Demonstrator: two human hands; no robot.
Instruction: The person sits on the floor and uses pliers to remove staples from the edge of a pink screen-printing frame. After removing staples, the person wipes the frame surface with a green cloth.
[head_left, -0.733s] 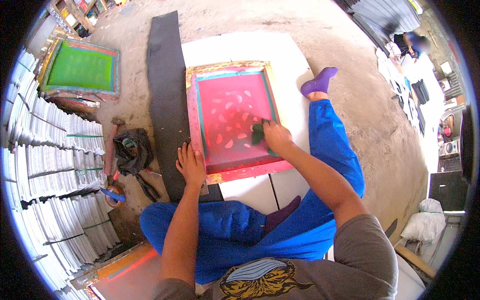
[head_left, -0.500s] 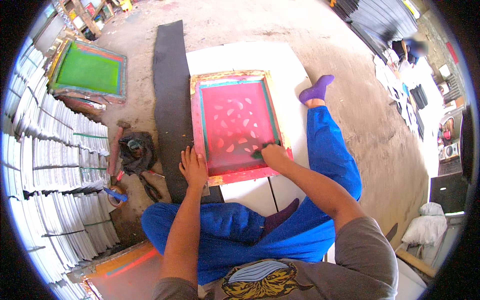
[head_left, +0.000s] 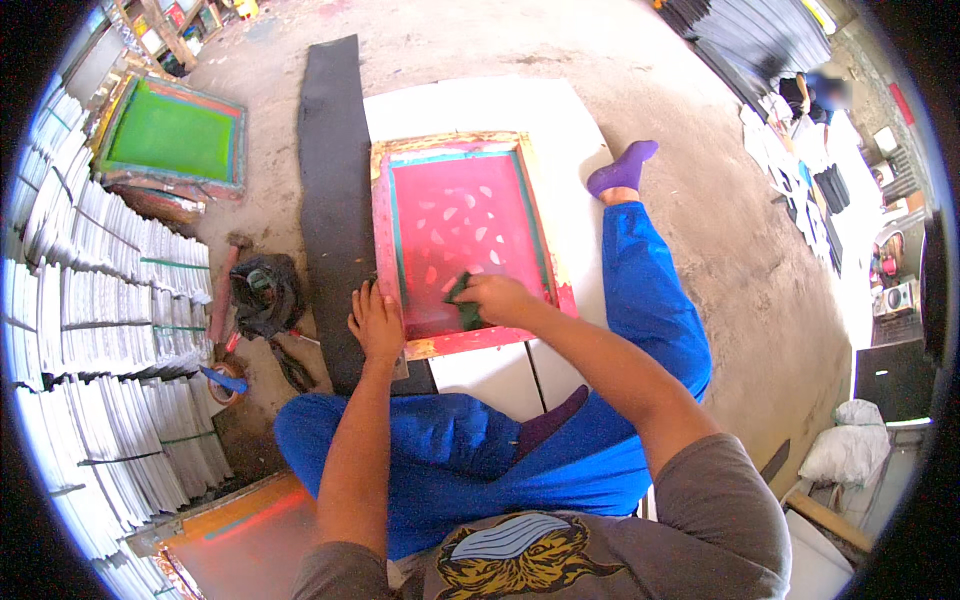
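A screen printing frame [head_left: 528, 180] lies flat between my legs, with a pink mesh [head_left: 455, 185] inside its stained wooden rim. Small pale half-round shapes are scattered across the mesh. Closed round a crumpled dark green rag [head_left: 468, 312], my right hand [head_left: 502, 300] presses it on the lower middle of the mesh. My left hand [head_left: 378, 325] rests by the frame's lower left corner, its fingers spread flat over the edge and the black strip [head_left: 335, 190] beside it.
White boards [head_left: 580, 130] lie beneath the frame. To the left are a hammer [head_left: 225, 290], a black plastic bag [head_left: 268, 292], pliers [head_left: 290, 368] and a tape roll [head_left: 226, 385]. Tall paper stacks [head_left: 105, 320] line that side. A green screen [head_left: 170, 130] stands farther off; a person [head_left: 795, 95] is far right.
My right hand has slid the rag leftward across the lower part of the mesh. My left hand stays at the frame's edge. The whole view has shifted slightly.
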